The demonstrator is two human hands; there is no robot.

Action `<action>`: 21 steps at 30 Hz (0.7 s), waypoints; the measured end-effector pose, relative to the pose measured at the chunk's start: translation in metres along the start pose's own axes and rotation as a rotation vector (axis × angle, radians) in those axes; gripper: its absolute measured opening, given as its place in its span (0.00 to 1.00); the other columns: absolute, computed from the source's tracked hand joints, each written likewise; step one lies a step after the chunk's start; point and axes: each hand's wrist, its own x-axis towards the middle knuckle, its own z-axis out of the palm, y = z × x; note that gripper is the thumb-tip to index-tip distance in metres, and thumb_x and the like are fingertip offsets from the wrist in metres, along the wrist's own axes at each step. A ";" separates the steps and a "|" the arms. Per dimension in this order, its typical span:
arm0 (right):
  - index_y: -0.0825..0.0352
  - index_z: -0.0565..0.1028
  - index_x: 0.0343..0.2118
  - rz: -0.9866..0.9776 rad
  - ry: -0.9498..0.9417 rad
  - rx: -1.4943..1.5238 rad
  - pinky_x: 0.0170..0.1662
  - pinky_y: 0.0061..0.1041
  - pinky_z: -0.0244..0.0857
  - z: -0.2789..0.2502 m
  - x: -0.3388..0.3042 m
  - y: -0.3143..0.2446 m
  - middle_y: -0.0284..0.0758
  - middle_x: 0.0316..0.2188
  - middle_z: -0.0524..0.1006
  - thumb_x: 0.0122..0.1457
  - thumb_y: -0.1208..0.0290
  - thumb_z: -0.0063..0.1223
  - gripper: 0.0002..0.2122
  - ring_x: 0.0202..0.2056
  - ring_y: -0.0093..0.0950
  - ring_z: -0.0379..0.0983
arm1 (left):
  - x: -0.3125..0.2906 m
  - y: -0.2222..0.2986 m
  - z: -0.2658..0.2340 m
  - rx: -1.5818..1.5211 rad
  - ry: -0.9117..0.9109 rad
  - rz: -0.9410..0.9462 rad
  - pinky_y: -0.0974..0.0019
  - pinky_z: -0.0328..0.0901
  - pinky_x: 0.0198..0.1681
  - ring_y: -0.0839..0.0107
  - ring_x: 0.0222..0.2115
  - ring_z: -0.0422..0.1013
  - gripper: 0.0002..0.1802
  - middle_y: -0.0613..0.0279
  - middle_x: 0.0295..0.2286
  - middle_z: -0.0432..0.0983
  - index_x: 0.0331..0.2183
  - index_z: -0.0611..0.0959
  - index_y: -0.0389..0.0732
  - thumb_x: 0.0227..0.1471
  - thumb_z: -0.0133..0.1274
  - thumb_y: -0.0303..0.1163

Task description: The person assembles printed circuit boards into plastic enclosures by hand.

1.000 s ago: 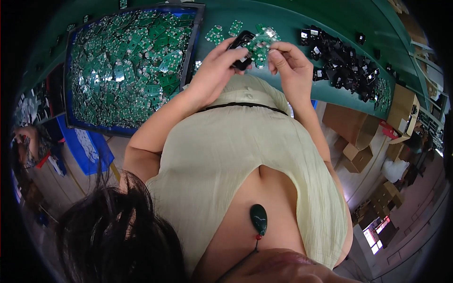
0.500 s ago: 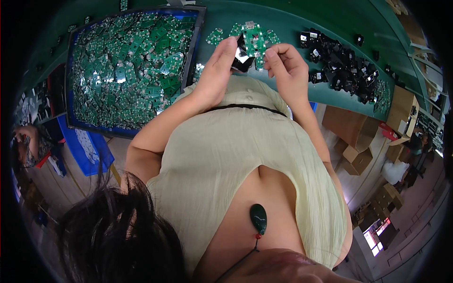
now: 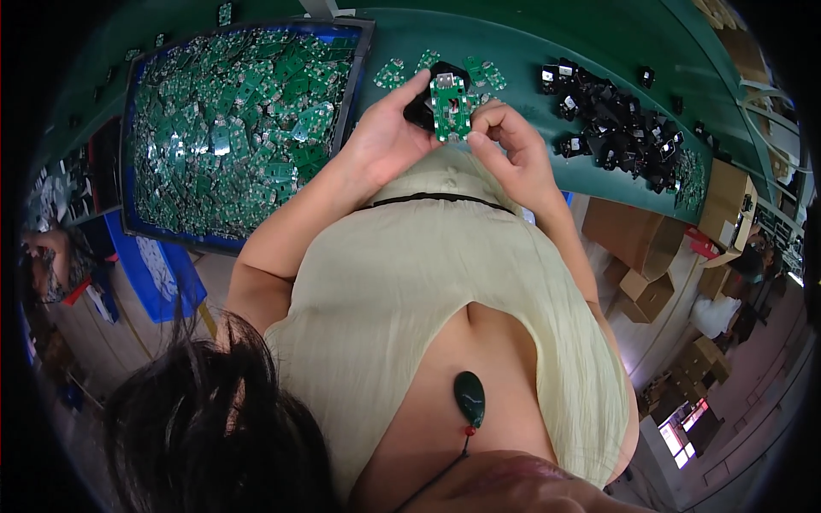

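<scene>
My left hand (image 3: 386,139) is closed around a black plastic housing (image 3: 419,109), thumb along its left side. In front of the housing, partly covering it, is a green circuit board (image 3: 451,126) with a silver connector at its far end. Pinched at the board's near right corner are the thumb and fingers of my right hand (image 3: 518,160). Whether the board is seated in the housing or only lies against it, I cannot tell. Several loose green boards (image 3: 486,74) lie on the green table just beyond my hands.
A dark-rimmed tray (image 3: 352,90) heaped with green circuit boards stands at the left. On the right of the green table (image 3: 513,43) is a pile of black housings (image 3: 611,120), with small boards (image 3: 691,175) beside it. Cardboard boxes (image 3: 646,295) stand at the lower right.
The circuit board has moved left and nearer, onto the front of the housing. My left hand has turned the housing, so its shiny inner face no longer shows.
</scene>
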 end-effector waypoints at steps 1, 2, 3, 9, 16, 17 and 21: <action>0.68 0.65 0.28 -0.032 -0.015 -0.010 0.34 0.16 0.57 -0.001 -0.001 -0.001 0.30 0.28 0.64 0.52 0.81 0.45 0.03 0.30 0.18 0.61 | 0.000 -0.001 -0.002 0.001 -0.002 0.000 0.62 0.61 0.46 0.66 0.39 0.67 0.17 0.54 0.36 0.70 0.41 0.70 0.35 0.53 0.43 0.36; 0.68 0.65 0.28 -0.034 -0.014 -0.011 0.34 0.16 0.57 -0.003 -0.002 -0.003 0.30 0.28 0.64 0.52 0.81 0.45 0.03 0.30 0.18 0.61 | 0.001 -0.002 -0.004 0.081 -0.020 0.011 0.62 0.61 0.46 0.66 0.39 0.67 0.16 0.54 0.36 0.70 0.42 0.69 0.35 0.53 0.43 0.35; 0.69 0.65 0.28 -0.058 -0.049 -0.097 0.32 0.17 0.58 -0.004 -0.002 -0.006 0.31 0.27 0.65 0.51 0.81 0.46 0.03 0.29 0.18 0.61 | 0.001 -0.002 -0.005 0.160 -0.037 0.022 0.62 0.61 0.46 0.66 0.39 0.67 0.16 0.54 0.37 0.70 0.42 0.69 0.36 0.53 0.43 0.33; 0.69 0.68 0.27 -0.104 0.004 -0.313 0.24 0.18 0.58 -0.002 -0.002 -0.008 0.32 0.25 0.66 0.47 0.79 0.53 0.06 0.22 0.21 0.63 | -0.008 -0.004 0.004 0.346 0.039 0.064 0.65 0.62 0.42 0.71 0.37 0.67 0.17 0.61 0.37 0.69 0.45 0.66 0.37 0.51 0.44 0.26; 0.63 0.74 0.31 -0.514 0.261 -0.643 0.25 0.24 0.62 0.008 0.006 0.003 0.32 0.26 0.68 0.40 0.74 0.59 0.12 0.26 0.27 0.67 | -0.006 -0.014 0.006 0.272 0.035 0.109 0.65 0.61 0.44 0.71 0.39 0.65 0.18 0.58 0.38 0.67 0.46 0.64 0.37 0.52 0.41 0.25; 0.63 0.74 0.31 -0.506 0.272 -0.651 0.25 0.24 0.62 0.007 0.005 0.002 0.32 0.26 0.68 0.40 0.74 0.59 0.12 0.26 0.27 0.67 | -0.006 -0.015 0.006 0.275 0.028 0.096 0.65 0.61 0.44 0.71 0.39 0.65 0.18 0.58 0.38 0.67 0.46 0.64 0.37 0.52 0.41 0.25; 0.62 0.74 0.31 -0.510 0.191 -0.714 0.27 0.25 0.64 0.005 0.002 0.002 0.31 0.27 0.70 0.41 0.77 0.56 0.11 0.29 0.28 0.68 | -0.004 -0.016 0.002 0.282 0.073 0.142 0.65 0.61 0.44 0.71 0.39 0.65 0.16 0.59 0.37 0.68 0.44 0.66 0.37 0.52 0.41 0.24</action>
